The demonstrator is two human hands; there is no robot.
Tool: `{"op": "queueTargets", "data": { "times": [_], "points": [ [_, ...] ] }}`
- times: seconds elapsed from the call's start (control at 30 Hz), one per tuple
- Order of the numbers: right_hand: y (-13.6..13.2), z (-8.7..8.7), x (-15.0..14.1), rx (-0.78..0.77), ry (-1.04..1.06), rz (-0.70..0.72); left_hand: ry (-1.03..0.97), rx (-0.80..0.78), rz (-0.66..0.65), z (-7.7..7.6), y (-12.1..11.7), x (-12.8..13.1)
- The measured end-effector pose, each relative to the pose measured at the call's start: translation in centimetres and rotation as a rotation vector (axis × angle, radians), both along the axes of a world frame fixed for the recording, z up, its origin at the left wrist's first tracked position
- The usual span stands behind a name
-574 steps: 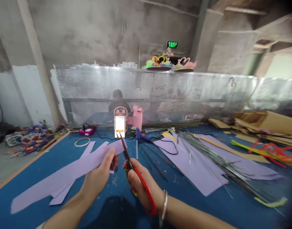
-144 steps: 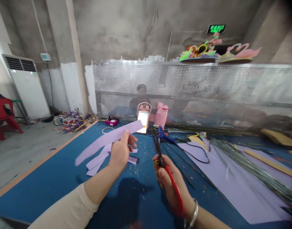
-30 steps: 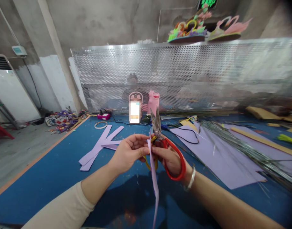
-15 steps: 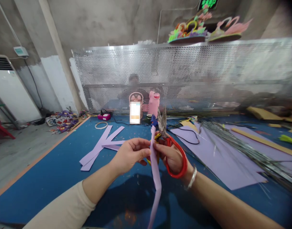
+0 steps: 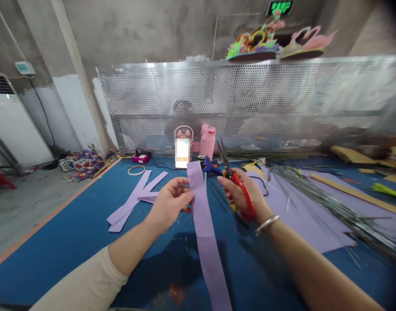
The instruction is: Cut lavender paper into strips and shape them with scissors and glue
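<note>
Now the right hand [image 5: 258, 198] and scissors [image 5: 246, 195] have left the strip [image 5: 205, 224].

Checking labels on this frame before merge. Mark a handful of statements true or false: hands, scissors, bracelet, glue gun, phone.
1. The left hand holds a purple strip. True.
2. The blades of the red-handled scissors are touching the strip. False: there is a visible gap between them.
3. The right hand holds the scissors. True.
4. The silvery bracelet is on the left wrist. False: it is on the right wrist.
5. The blue glue gun is in neither hand. True.
6. The phone lies flat, screen down. False: it stands propped up, its lit screen facing the camera.
</note>
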State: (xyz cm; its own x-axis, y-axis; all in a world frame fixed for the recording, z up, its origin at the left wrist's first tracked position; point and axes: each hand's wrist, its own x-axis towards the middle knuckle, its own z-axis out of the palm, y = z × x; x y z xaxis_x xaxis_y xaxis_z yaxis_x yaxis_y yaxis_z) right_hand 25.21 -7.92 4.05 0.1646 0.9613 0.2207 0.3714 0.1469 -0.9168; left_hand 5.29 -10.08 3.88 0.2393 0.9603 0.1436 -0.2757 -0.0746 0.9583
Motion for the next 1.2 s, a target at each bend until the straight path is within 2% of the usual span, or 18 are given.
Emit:
{"op": "queueTargets", "data": {
  "times": [0.1,0.17,0.27,0.37,0.57,0.7,0.83,0.93,1.03,1.13,1.2],
  "points": [
    [1.9,0.5,3.8,-0.074,-0.294,-0.191,-0.06,-0.003,0.005,0.5,0.1,-0.1],
    [2.8,0.3,5.6,-0.175,-0.468,-0.22,-0.098,-0.023,0.008,0.8,0.1,-0.2],
    [3.1,0.0,6.7,-0.318,-0.689,-0.206,-0.14,-0.056,0.031,1.0,0.1,-0.4],
    [2.7,-0.3,6.5,-0.411,-0.863,-0.155,-0.152,-0.085,0.021,1.0,0.3,-0.6],
    [2.0,-1.1,5.7,-0.535,-1.09,-0.025,-0.066,-0.183,0.006,0.4,0.9,-0.5],
    [1.0,-0.4,5.1,-0.544,-1.173,0.003,0.013,-0.158,0.064,-0.1,1.1,-0.4],
    [-0.1,0.5,4.3,-0.467,-1.223,-0.033,0.127,-0.101,0.128,-0.1,0.9,-0.2],
    [-0.3,0.6,4.3,-0.443,-1.222,-0.015,0.164,-0.086,0.155,-0.1,0.7,0.0],
    [-0.1,0.8,4.5,-0.431,-1.179,-0.033,0.127,-0.069,0.165,-0.3,0.7,0.1],
    [-0.4,1.7,3.6,-0.336,-1.06,-0.049,0.101,-0.032,0.18,-0.7,0.9,0.0],
    [-1.1,2.1,1.9,-0.256,-0.934,0.076,0.128,0.01,0.218,-0.9,1.1,-0.2]
  ]
}}
